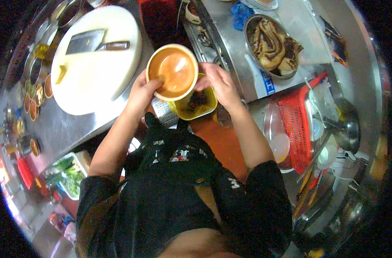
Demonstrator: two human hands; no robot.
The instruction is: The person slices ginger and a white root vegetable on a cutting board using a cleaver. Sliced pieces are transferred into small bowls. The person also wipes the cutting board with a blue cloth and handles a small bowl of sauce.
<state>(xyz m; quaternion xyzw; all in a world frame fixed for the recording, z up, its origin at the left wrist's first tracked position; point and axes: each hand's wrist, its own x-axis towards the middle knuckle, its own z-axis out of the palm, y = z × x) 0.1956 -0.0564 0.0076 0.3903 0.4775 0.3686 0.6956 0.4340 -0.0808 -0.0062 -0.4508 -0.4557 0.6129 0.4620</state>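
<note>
My left hand point(143, 92) grips an orange-brown bowl point(174, 75) with a pale rim, its thumb over the inside wall. The bowl's inside is shiny, and I see no food in it. Close at the bowl's right edge is my right hand point(219, 84), its fingers slightly blurred and curled; whether they press on the rim cannot be made out. Below both hands stands a yellow bin point(212, 108) with dark scraps inside, partly hidden by the bowl.
A cleaver point(89, 42) and a small yellowish piece point(60, 74) lie on a round white cutting board point(86, 87) at left. Sliced food point(270, 45) fills an oval metal dish at upper right. A red plastic basket point(294, 129) stands at right, greens point(70, 177) at lower left.
</note>
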